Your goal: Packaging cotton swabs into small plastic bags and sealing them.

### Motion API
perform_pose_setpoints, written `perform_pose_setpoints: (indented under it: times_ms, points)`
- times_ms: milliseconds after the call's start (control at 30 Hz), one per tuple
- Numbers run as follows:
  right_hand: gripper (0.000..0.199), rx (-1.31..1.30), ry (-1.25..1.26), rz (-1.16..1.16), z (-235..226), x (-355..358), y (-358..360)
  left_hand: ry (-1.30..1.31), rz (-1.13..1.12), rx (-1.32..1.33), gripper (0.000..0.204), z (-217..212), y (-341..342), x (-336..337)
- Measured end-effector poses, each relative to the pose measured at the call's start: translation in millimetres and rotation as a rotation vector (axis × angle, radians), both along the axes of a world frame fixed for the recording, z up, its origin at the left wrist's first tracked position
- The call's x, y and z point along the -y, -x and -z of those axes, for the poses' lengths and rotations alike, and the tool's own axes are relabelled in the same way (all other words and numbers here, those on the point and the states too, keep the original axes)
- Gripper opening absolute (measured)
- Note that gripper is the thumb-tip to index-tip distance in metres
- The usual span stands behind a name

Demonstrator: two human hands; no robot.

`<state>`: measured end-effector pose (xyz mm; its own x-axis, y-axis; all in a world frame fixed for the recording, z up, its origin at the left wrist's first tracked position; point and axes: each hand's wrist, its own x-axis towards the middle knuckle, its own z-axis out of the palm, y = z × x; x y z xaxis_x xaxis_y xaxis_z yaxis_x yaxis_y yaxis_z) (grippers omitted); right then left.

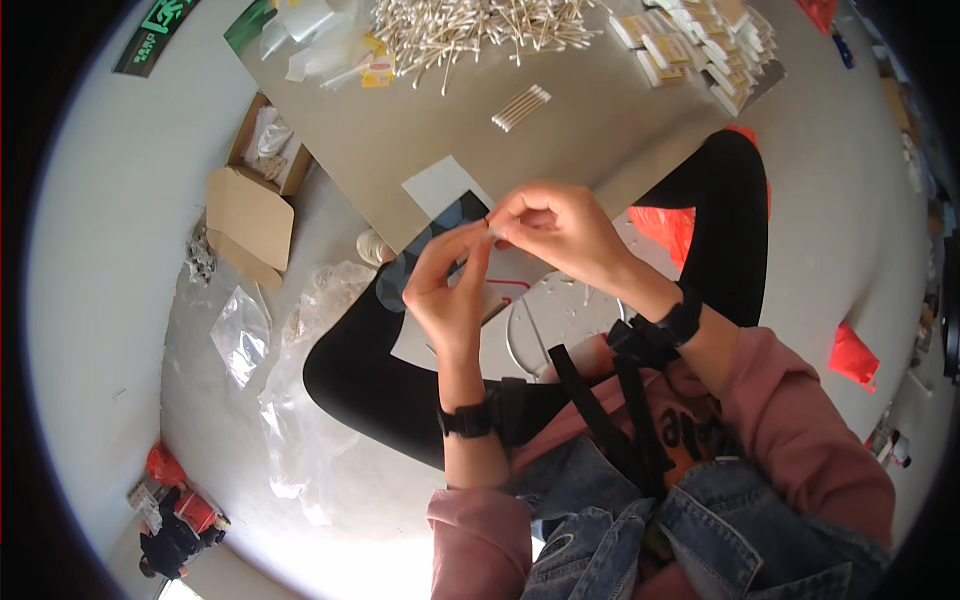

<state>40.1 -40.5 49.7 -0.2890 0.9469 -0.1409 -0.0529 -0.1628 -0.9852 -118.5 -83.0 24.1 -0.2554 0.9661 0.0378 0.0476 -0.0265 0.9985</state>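
Over the near edge of the table, the fingertips of my left hand point(447, 285) and my right hand point(565, 228) meet in a pinch. Whatever lies between them is too small and hidden to name. Just beyond the hands, a pale square sheet point(436, 184) rests at the table's edge. Farther off, a short row of cotton swabs point(521, 107) lies side by side on the tabletop. A large loose heap of cotton swabs point(475, 35) covers the far middle.
Stacked small swab packs point(690, 50) stand at the far right of the table point(370, 130). See-through bags point(305, 35) lie far left. On the floor are an opened cardboard box point(252, 215), plastic film point(310, 400) and red bags point(665, 228). Another person point(178, 530) is at lower left.
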Motion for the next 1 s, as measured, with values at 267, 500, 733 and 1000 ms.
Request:
perform_pose_setpoints:
  times_ms: [267,500,733,1000]
  points:
    - [0.013,0.051,-0.02,-0.043,6,-1,-8,-0.009,0.069,-0.105,0.015,-6,9,2]
    - [0.013,-0.021,-0.19,-0.039,7,0,-10,-0.005,0.063,0.014,0.016,-6,5,4]
    - [0.012,0.065,0.012,-0.08,7,-5,-18,0.018,0.077,-0.066,0.017,-9,3,3]
    - [0.014,0.044,0.093,-0.032,9,1,-16,0.0,0.047,-0.097,0.016,-7,-1,0]
